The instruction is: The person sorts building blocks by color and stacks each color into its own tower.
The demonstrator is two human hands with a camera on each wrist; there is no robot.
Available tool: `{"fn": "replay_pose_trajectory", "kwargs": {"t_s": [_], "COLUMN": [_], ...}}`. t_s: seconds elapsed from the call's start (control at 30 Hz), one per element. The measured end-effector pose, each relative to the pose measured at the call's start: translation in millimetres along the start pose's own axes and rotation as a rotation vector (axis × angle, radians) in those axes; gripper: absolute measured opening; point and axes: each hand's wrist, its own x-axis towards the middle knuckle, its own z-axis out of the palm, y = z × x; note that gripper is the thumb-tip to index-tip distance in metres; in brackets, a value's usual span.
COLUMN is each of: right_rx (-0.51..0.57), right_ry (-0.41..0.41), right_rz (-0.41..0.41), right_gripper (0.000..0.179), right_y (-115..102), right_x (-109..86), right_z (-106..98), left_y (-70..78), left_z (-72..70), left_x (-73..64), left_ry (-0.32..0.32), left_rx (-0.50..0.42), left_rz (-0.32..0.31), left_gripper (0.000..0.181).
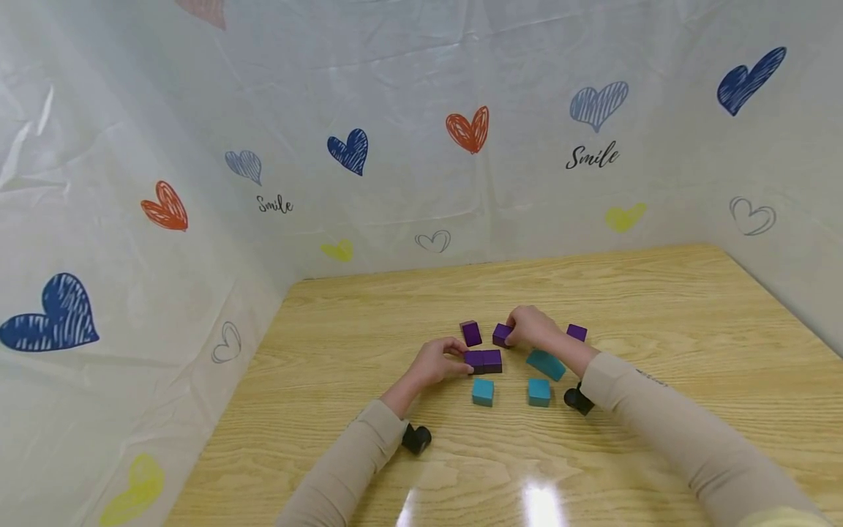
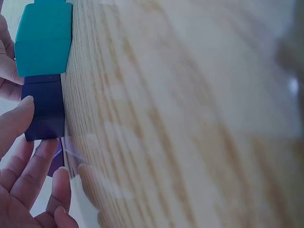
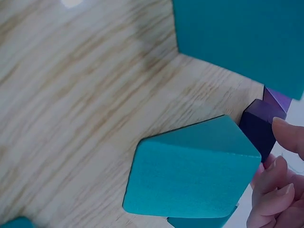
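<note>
Head view showed two smooth purple box-shaped blocks point(image 1: 492, 361) paired side by side on the wood-grain surface point(image 1: 369, 322), their joint long axis running left-right; nearby teal blocks point(image 1: 483, 393) stood unpaired. The left hand point(image 1: 436, 362) pinched the pair's left end, while the right hand point(image 1: 533, 328), grip narrow, held another small purple block point(image 1: 501, 335) just behind, seemingly unplaced, its long axis unclear.

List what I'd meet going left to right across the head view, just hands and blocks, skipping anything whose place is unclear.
Left hand → near left teal block → purple block pinched by the right hand → near right teal block → rightmost purple block.
</note>
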Motion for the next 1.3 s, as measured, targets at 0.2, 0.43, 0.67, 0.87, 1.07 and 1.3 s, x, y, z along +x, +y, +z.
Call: {"fn": "replay_pose_trajectory", "kwargs": {"t_s": [0.2, 0.43, 0.67, 0.87, 1.07, 1.3], "right_rx": [0.004, 0.03, 0.066, 0.056, 0.058, 0.056], "right_ry": [0.014, 0.036, 0.044, 0.038, 0.019, 0.002], "right_rz": [-0.011, -0.028, -0.087, -0.136, -0.175, -0.219], "right_gripper": [0.029, 0.023, 0.028, 0.032, 0.029, 0.029], "right_y": [0, 2, -1, -8, -14, -15], "right_x": [-0.8, -2.1, -9.6, -18.1, -24.1, -27.7], "right_z": [0, -2, -8, -11, -10, -7], "left_y": [1.2, 1.5, 1.6, 1.6, 2.8, 2.8], "left_z": [-0.3, 0.4, 0.2, -0.2, -0.7, -1.0], "left_x": [-0.6, -0.2, 0.9, 0.5, 0.0, 0.1], "left_ry": [0.0, -0.005, 0.0, 0.002, -0.002, -0.004], "left_rx": [-0.004, 0.003, -0.008, -0.014, -0.027, -0.03], "left_rz": [-0.011, -0.014, -0.031, -0.035, -0.03, -0.03], "left_gripper": [0.028, 0.029, 0.029, 0.028, 0.028, 0.029]}}
